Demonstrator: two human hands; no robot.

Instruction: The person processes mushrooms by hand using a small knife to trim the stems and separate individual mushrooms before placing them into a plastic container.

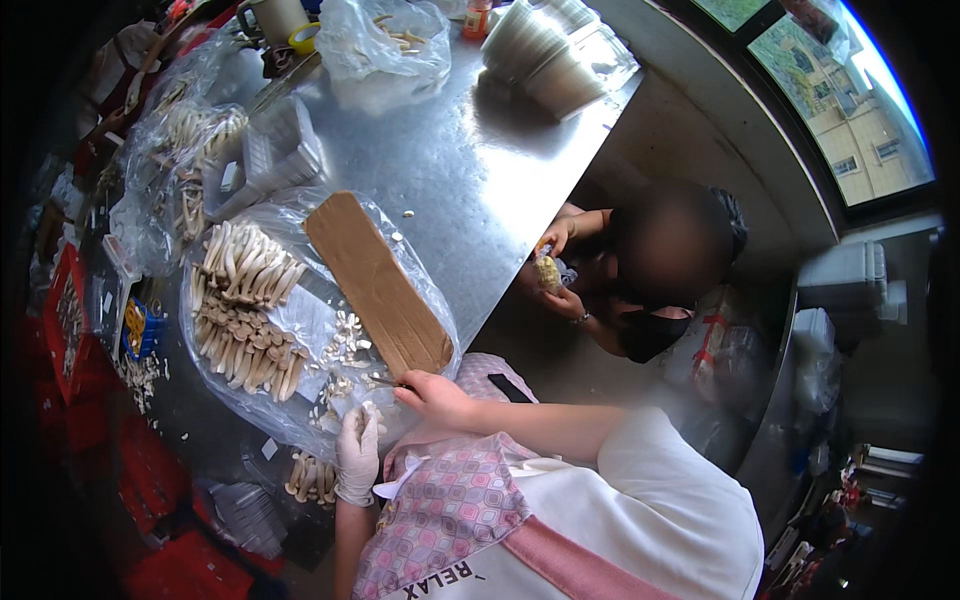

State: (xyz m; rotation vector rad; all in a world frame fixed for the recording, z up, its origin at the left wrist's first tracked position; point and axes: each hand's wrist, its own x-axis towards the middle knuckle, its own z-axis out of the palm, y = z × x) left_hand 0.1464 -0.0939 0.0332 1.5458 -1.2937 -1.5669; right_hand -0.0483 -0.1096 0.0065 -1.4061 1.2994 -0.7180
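Note:
My right hand (433, 397) is bare and grips a small knife (388, 382), its thin blade pointing left beside the near end of a brown cardboard strip (379, 285). Close by, my left hand (358, 454) wears a white glove. Its fingers are bent over pale mushroom scraps (341, 388) at the near edge of a clear plastic sheet (247, 409); whether it pinches a piece cannot be told. On that sheet lie a row of long white-stemmed mushrooms (251, 262) and a row with brown caps (251, 337). More mushrooms (310, 478) lie left of my gloved hand.
Clear plastic trays (281, 146) and bagged mushrooms (191, 135) stand along the left of the metal table (420, 165). Stacked clear containers (551, 56) occupy the far right corner. A person (637, 277) sits low beyond the right edge, holding a small wrapped bundle (550, 271).

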